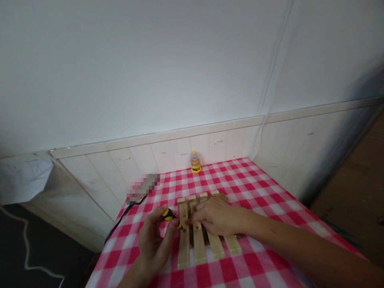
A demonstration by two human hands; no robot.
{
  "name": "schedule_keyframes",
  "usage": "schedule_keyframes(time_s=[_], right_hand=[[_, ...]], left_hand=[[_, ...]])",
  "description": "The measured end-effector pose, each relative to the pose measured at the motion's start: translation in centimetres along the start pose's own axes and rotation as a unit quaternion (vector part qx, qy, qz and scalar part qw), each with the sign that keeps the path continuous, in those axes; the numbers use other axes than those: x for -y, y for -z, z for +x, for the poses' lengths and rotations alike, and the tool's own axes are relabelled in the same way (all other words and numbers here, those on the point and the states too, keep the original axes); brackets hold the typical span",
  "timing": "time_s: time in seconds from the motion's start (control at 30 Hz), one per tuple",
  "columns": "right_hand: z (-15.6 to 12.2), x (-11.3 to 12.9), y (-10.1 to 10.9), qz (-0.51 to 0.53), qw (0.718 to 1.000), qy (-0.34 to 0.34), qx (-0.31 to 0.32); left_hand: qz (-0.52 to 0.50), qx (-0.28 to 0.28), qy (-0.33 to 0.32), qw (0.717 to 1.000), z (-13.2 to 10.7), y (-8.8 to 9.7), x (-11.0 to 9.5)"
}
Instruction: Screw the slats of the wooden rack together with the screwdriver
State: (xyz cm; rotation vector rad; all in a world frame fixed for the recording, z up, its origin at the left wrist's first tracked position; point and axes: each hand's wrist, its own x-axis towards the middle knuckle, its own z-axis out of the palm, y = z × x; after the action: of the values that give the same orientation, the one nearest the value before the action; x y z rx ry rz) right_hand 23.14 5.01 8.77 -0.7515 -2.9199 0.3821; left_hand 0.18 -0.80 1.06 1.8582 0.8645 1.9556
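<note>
Gripping a yellow-and-black tool (pixel 168 215): left hand (pixel 154 240), fingers and thumb closed around it, at the left edge of the wooden slat rack (pixel 183 254). Tool's handle shows; its working end is too small and covered to make out.

Right hand (pixel 222 218) is palm-down over the rack's middle, fingers bent, index reaching toward the left slats. Can't tell whether it pinches anything; the undersides of the fingers are hidden.

Rack itself: four pale slats side by side, near ends fanned toward the wearer, gaps between them. Small dark screw heads (pixel 184 216) show on its left slats.

Under the rack: red-and-white checked tablecloth (pixel 270 208). Behind the rack, well apart: clear container with yellow cap and base (pixel 196 165), upright near the far table edge. Left of and behind the rack: a pixelated object, can't identify, with a black strap (pixel 120 221) trailing toward the wearer.

Farther behind the rack: white wood panelling (pixel 207 146), plain wall (pixel 180 72) above. Far left of the rack: white paper (pixel 25 180), creased.
</note>
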Motion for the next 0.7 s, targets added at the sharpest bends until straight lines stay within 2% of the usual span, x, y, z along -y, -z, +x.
schedule_keyframes(time_s=[0.27,0.53,0.7], right_hand=[[0.0,0.0,0.0,0.006,1.000,0.002,-0.007],[0.1,-0.2,-0.1,0.007,1.000,0.002,-0.004],[0.0,-0.2,-0.2,-0.012,1.000,0.004,-0.002]], left_hand=[[-0.015,0.038,0.014,0.999,0.5,0.1,-0.8],[0.061,-0.002,-0.047,0.997,0.1,0.1,0.3],[0.059,-0.008,-0.026,0.998,-0.1,0.2,0.4]])
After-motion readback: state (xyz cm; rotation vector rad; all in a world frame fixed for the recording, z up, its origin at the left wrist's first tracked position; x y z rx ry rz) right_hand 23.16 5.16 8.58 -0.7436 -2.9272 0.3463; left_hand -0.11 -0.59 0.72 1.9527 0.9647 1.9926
